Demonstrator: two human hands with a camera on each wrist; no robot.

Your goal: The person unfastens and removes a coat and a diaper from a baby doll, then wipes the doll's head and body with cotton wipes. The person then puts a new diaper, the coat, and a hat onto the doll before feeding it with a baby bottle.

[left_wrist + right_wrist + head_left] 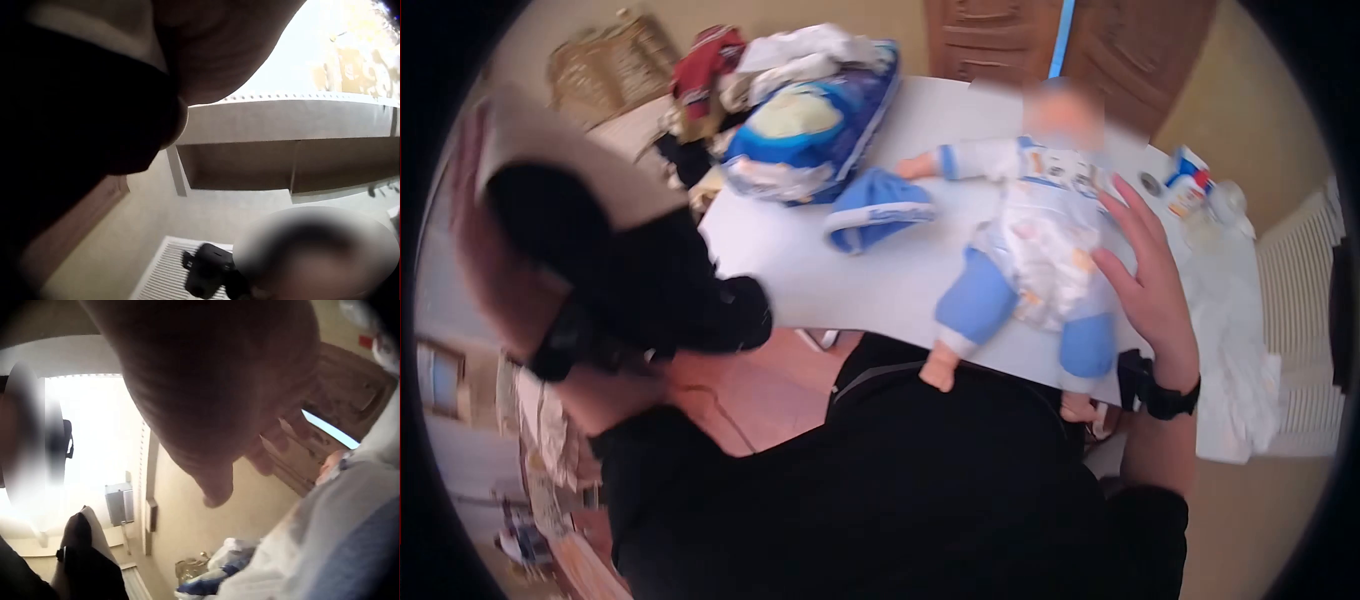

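A doll point(1050, 235) in a white and blue printed outfit lies on its back on the white table point(800, 280), feet over the near edge. My right hand point(1145, 265) is at its side, fingers extended and spread, overlapping the outfit in the head view. My left hand point(492, 285) is raised at the left and holds a black and beige cloth piece point(650, 270), which hides most of the fingers. In the left wrist view the palm point(219, 53) shows beside the dark cloth. A blue knit cap point(880, 210) with a white band lies left of the doll.
A blue diaper pack point(790, 140) and heaped clothes point(810, 50) stand at the back left. On the right are a small white and blue container point(1187, 180) and a white cloth point(1230, 350). A wooden door point(990, 40) stands behind the table.
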